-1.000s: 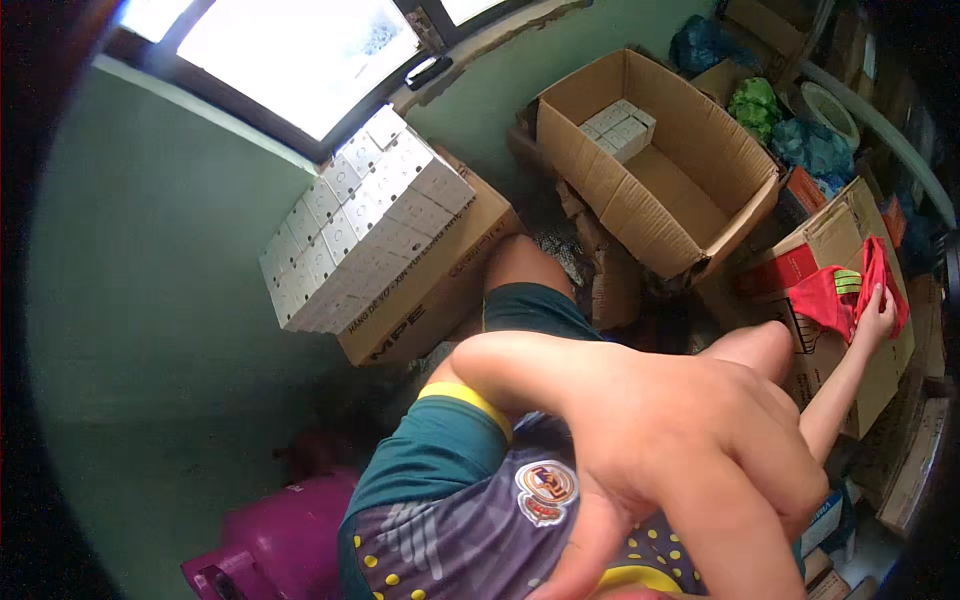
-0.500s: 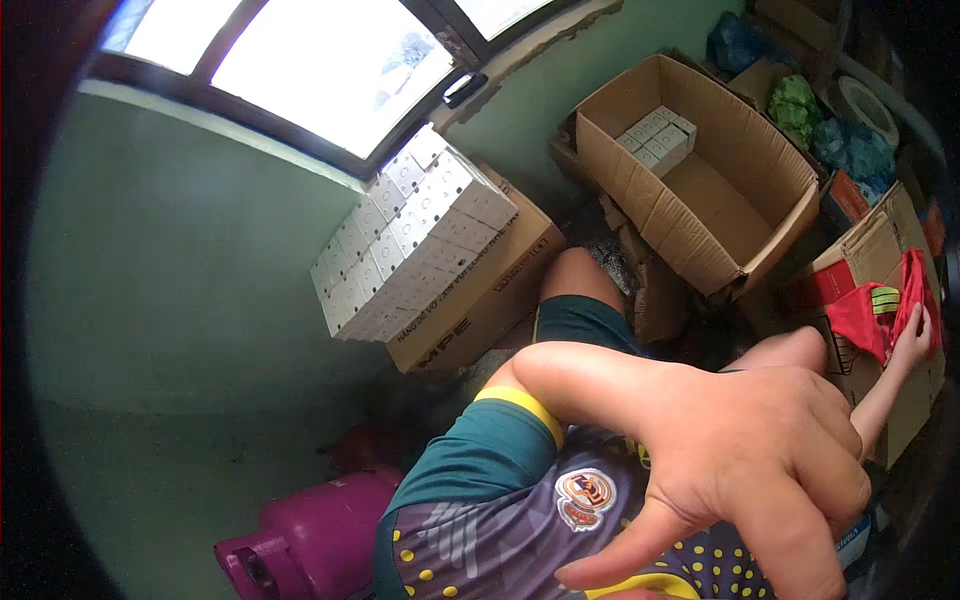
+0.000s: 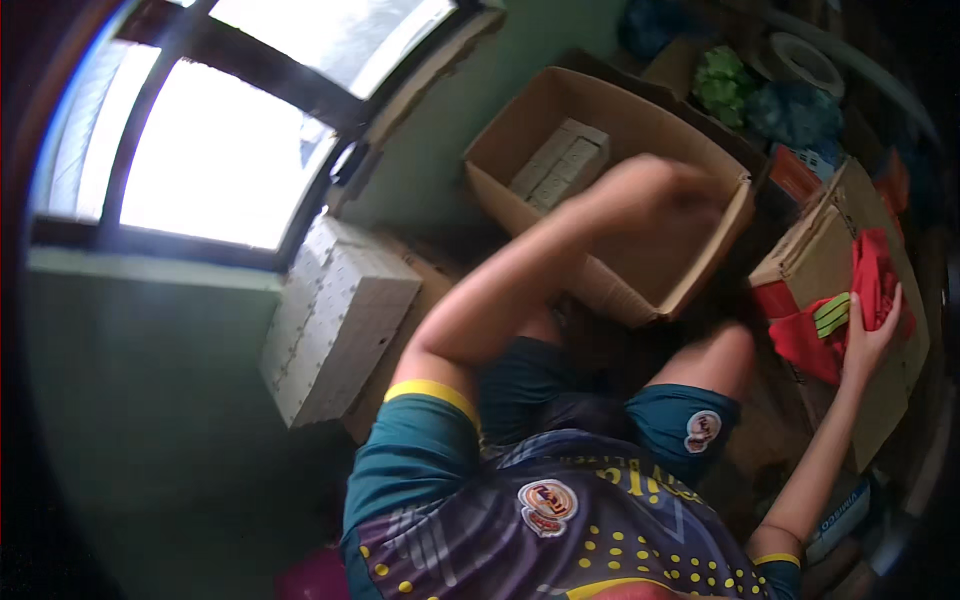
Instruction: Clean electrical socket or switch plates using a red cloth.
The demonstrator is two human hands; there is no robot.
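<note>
My left hand (image 3: pixel 675 190) is raised in front of the open cardboard box (image 3: pixel 540 95). Motion smears its fingers, so I cannot tell whether they are closed or what they hold, if anything. A small stack of white boxes (image 3: pixel 565 165) sits inside that carton, at its left end. On the right, my right hand (image 3: pixel 868 340) is closed on a bunched red cloth (image 3: pixel 872 275) with a lime-green striped patch. The cloth lies against another brown carton (image 3: pixel 890 385) with a red area on its side.
White boxes (image 3: pixel 335 310) are stacked on a carton by the green wall, under the window (image 3: pixel 210 150). Green (image 3: pixel 722 85) and blue plastic bags (image 3: pixel 795 112) and a white ring-shaped roll (image 3: pixel 808 62) crowd the back right. A purple rounded object (image 3: pixel 310 575) shows at lower left.
My left hand has swung away from close below my view, up and forward to the open carton. My right hand keeps hold of the red cloth. The whole view has shifted.
</note>
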